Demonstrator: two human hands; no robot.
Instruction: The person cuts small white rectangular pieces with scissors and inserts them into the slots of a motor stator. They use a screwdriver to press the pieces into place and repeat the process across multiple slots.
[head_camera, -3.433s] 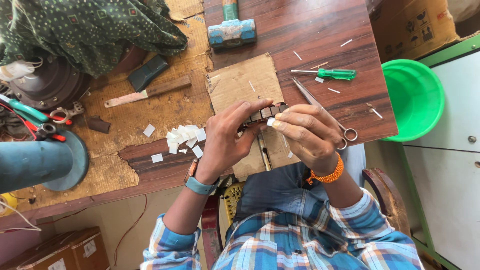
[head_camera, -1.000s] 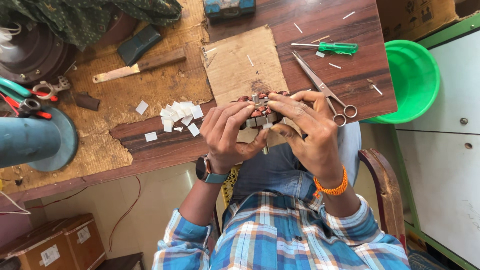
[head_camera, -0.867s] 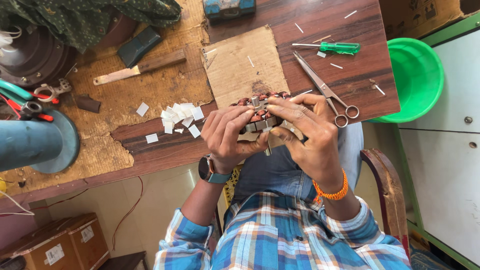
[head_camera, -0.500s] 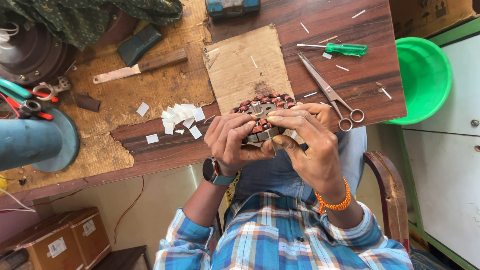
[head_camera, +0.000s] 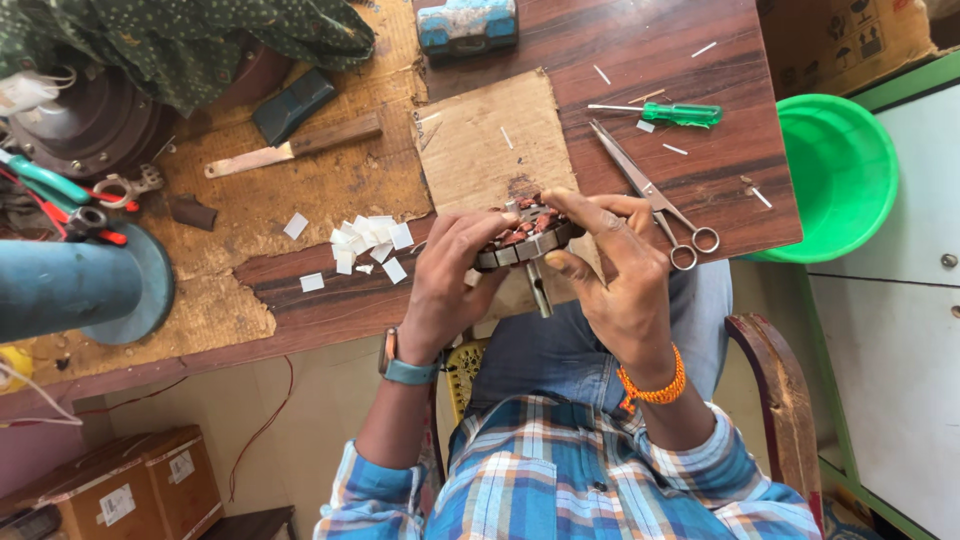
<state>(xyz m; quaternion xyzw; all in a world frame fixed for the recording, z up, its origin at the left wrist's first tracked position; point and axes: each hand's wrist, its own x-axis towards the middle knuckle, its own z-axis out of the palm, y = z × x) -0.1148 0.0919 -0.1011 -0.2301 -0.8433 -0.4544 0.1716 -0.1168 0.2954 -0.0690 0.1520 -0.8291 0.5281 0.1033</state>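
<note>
The round green plastic basin beside the tabletop showed nothing inside. Both hands gripped a ring-shaped motor stator with copper windings and a steel shaft, held over the tabletop's near edge: the left hand clasped its left rim, the right hand its right side. Half a second before, it had sat slightly higher over the worn cardboard sheet. Steel scissors lay just right; white paper slips clustered left.
</note>
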